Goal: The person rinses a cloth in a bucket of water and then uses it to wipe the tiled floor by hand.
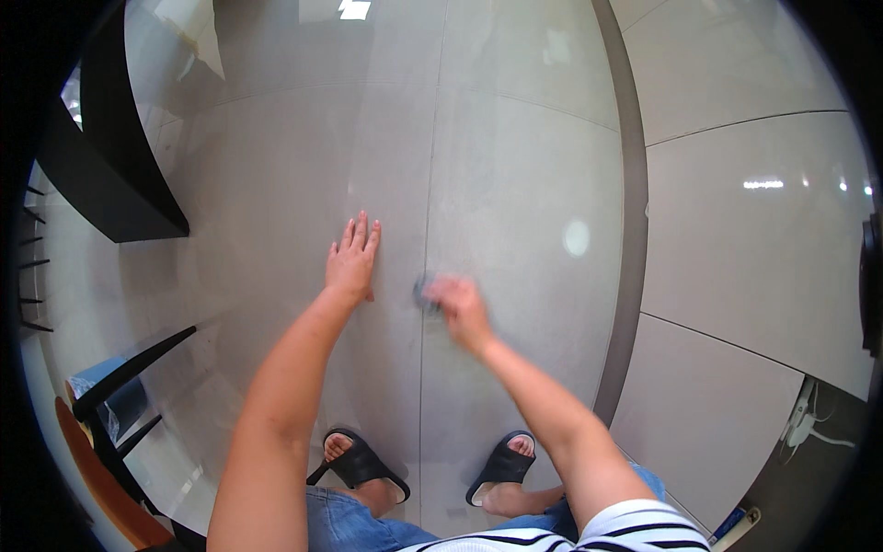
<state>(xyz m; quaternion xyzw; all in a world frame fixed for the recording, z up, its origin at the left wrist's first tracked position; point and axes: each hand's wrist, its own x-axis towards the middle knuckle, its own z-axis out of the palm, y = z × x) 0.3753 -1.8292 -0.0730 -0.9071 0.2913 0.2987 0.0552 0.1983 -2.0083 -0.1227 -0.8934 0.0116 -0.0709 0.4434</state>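
Evidently, the right hand (463,310) holds a grey wad (423,292), blurred beyond reading.

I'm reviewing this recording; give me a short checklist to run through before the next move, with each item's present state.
1. Left hand palm down on the floor, its fingers extended: ok.
2. Small grey pad held in the right hand: ok, though motion blur hides its exact shape.
3. Grey pad at the floor seam: ok.
4. Grey pad pressed flat against the floor: cannot tell, the area is blurred.
5. Sandals apart from both hands: ok.
6. Chair apart from both hands: ok, it stands off to the left.
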